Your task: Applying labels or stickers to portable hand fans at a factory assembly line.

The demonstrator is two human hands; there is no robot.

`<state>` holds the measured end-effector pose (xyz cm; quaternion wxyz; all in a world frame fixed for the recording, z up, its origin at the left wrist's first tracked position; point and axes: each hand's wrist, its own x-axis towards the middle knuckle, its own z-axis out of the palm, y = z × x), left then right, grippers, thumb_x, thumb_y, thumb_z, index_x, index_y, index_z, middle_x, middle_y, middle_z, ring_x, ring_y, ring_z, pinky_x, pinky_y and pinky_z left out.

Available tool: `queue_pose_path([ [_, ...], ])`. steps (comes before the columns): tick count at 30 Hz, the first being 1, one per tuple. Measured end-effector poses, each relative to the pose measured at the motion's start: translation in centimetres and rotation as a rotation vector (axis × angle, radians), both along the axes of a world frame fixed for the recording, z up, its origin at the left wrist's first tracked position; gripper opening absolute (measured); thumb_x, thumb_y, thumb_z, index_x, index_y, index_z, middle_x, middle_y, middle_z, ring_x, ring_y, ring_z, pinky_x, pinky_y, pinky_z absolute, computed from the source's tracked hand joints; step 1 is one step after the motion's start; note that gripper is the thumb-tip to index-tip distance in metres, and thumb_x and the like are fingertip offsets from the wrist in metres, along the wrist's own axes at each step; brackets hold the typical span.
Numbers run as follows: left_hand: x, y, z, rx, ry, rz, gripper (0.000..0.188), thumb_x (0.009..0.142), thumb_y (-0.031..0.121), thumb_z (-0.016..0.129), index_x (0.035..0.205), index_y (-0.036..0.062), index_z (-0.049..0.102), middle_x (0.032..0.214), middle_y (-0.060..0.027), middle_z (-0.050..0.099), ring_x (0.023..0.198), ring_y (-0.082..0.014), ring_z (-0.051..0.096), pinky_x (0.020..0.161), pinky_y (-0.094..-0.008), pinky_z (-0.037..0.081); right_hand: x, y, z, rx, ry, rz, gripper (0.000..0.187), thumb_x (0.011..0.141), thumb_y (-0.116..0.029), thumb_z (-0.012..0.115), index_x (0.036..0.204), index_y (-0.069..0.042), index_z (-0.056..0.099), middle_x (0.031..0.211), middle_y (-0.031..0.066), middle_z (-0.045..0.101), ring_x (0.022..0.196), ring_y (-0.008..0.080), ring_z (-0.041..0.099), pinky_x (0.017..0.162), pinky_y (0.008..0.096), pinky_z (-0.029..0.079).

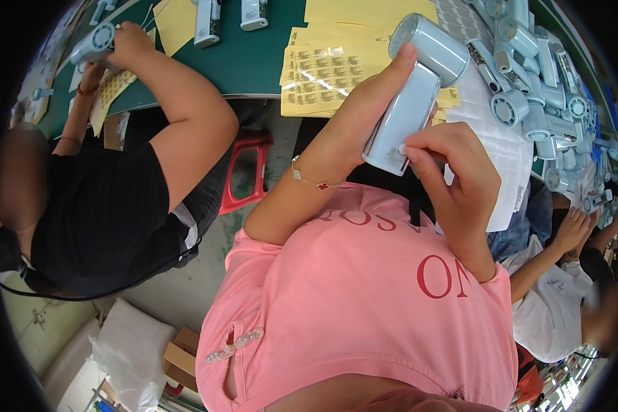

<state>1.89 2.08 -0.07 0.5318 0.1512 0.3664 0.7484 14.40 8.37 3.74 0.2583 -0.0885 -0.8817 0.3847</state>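
My left hand (374,103) is wrapped round the handle of a light-blue handheld fan (412,103), thumb along its upper side. The fan is tilted, its round head (429,48) up and away from me and the handle's end toward me. At that end, the thumb and index finger of my right hand (456,165) are pinched together on a small label (395,152) with faint print. The fingertips partly cover it. Beneath the fan and beyond my left wrist lie yellow sheets (323,72) with rows of small printed labels.
Many light-blue fans (542,82) are heaped at the right over white sheets (487,130). Two more fans (254,14) lie on the green table (254,62). A co-worker in black (110,213) handles a fan at the left; another in white (553,302) works at the right. A red stool (244,175) stands between.
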Motion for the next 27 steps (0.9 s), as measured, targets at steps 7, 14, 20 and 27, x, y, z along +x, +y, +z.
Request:
queue_pose_path([
  [7,0.0,-0.5,0.0,-0.003,-0.073,-0.026,0.064,0.085,0.062,0.039,0.097,0.0014,0.054,0.068,-0.0061,0.056,0.057,-0.0124,0.056,0.050,-0.0242,0.047,0.6,1.5,-0.6,-0.275,0.301,-0.131,0.014,0.077,0.010,0.057,0.090,0.004,0.056,0.087,0.0116,0.054,0.072,0.0189,0.058,0.063,0.0250,0.048],
  [14,-0.7,-0.4,0.1,0.111,-0.091,-0.005,0.065,0.085,0.062,0.037,0.100,0.0009,0.053,0.069,-0.0062,0.056,0.057,-0.0120,0.055,0.050,-0.0236,0.046,1.5,1.2,-0.9,0.043,0.207,0.496,0.010,0.073,-0.003,0.059,0.081,0.002,0.054,0.118,0.0218,0.051,0.109,0.0354,0.051,0.097,0.0470,0.034],
  [20,-0.2,-0.5,0.5,0.169,-0.183,-0.064,0.065,0.086,0.062,0.036,0.104,0.0010,0.053,0.071,-0.0058,0.056,0.059,-0.0105,0.055,0.053,-0.0227,0.046,0.1,1.5,-1.9,-0.104,0.231,0.542,0.004,0.085,-0.003,0.049,0.086,0.000,0.048,0.115,0.0244,0.053,0.105,0.0311,0.055,0.103,0.0505,0.024],
  [27,-0.3,-1.1,0.7,0.159,-0.142,-0.034,0.064,0.085,0.063,0.036,0.103,0.0033,0.053,0.070,-0.0060,0.056,0.057,-0.0116,0.055,0.051,-0.0230,0.046,1.2,1.4,-0.8,-0.282,0.460,0.152,0.010,0.093,-0.009,0.038,0.085,-0.005,0.043,0.102,0.0263,0.059,0.096,0.0358,0.060,0.105,0.0520,0.017],
])
